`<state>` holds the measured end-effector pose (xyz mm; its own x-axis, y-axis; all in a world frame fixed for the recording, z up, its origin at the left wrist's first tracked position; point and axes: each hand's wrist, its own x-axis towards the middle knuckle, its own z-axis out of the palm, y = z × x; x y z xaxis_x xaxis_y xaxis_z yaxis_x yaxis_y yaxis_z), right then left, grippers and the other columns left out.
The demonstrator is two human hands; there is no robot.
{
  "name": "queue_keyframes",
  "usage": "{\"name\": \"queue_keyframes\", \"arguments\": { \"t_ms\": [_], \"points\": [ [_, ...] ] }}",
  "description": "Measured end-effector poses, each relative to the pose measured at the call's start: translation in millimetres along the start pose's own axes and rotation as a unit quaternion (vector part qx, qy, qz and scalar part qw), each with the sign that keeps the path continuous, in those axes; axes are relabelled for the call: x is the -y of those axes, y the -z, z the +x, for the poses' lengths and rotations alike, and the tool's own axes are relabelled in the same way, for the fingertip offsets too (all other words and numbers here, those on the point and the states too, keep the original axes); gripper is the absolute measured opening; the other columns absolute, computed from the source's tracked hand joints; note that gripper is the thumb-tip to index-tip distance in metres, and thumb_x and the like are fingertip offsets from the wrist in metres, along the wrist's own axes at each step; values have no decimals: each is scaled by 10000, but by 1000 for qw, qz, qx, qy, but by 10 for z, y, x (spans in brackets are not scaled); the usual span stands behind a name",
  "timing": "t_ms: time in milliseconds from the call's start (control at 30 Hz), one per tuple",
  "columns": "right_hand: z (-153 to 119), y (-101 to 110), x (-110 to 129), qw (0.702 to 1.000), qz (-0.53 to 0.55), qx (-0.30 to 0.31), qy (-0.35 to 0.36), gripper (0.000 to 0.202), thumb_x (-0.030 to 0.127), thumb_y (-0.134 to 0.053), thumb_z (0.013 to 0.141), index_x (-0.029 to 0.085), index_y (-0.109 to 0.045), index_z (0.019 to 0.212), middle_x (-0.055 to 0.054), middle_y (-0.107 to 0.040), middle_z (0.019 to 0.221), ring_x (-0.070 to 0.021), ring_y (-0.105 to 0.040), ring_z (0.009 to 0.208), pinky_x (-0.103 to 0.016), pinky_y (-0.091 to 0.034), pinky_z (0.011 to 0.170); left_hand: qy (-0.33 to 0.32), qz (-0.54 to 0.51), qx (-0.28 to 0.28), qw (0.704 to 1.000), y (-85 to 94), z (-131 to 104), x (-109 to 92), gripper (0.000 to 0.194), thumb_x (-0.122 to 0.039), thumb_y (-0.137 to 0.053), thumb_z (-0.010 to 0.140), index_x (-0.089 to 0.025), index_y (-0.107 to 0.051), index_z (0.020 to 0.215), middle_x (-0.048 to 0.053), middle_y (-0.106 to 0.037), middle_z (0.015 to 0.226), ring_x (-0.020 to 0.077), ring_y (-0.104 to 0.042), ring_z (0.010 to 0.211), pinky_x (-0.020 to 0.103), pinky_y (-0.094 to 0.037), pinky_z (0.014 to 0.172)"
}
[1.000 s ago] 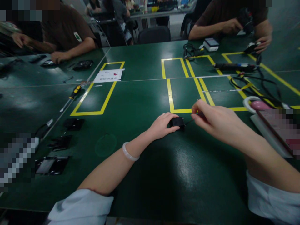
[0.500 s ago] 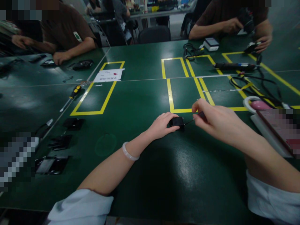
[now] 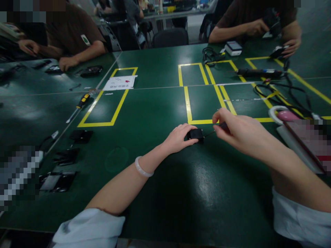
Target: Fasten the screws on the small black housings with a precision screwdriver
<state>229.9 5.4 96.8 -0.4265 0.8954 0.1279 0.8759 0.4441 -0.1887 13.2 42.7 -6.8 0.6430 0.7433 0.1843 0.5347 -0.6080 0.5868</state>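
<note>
The small black block-shaped part is seen on the green table, inward from its near edge and just beside the near line of a yellow tape outline. No shift of the part can be made out over the last second. It is gripped at its left end by the left hand, thumb and fingers closed around it. A thin dark-shafted tool is pinched by its dark handle between the thumb and fingers of the right hand, its tip at the part's right side; whether it is seated there cannot be told. The right hand has been moved very slightly, and more of the handle is now shown, so a small turn or re-grip of the tool may be judged, with the part kept steady. Farther out, three dark pieces are laid in a row toward the table's left side, with a yellow-and-black screwdriver beyond them. Black looped cables are spread toward the far right corner.
</note>
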Motion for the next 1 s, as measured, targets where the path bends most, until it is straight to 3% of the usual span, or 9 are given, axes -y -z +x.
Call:
{"name": "queue_keyframes", "arguments": {
  "t_ms": [233, 600, 833, 1000],
  "points": [
    [8, 9, 18, 1000, -13, 1, -9, 261, 442, -383, 945, 212, -491, 1006, -31, -660, 731, -197, -591, 611, -277, -307, 535, -3, -3, -5, 1000, -4, -8, 8, 375, -425, -559, 896, -205, -526, 1198, 83, -586, 1161, 244, -538, 1090, 387, -431, 950],
    [-5, 30, 0, 1000, 0, 7, -12, 191, 317, -448, 877, 213, -462, 1037, -31, -652, 788, -202, -610, 678, -282, -351, 564, 1, -1, 0, 1000, 3, -7, 6, 374, -441, -549, 898, -214, -535, 1194, 81, -587, 1163, 248, -539, 1088, 391, -433, 942],
    [9, 27, -1, 999, -19, 9, -24, 249, 451, -417, 926, 221, -481, 997, -18, -638, 712, -202, -589, 623, -279, -310, 536, 3, -4, -1, 1000, 1, -3, 2, 370, -426, -566, 888, -214, -537, 1189, 80, -588, 1159, 252, -536, 1096, 401, -430, 953],
    [53, 2, -29, 999, 16, -27, -13, 197, 409, -472, 905, 218, -518, 909, -14, -621, 683, -170, -551, 571, -268, -301, 520, 4, -12, 3, 1000, 8, -2, -5, 360, -417, -566, 888, -218, -533, 1186, 79, -588, 1173, 249, -538, 1106, 398, -429, 964]
  ]
}}
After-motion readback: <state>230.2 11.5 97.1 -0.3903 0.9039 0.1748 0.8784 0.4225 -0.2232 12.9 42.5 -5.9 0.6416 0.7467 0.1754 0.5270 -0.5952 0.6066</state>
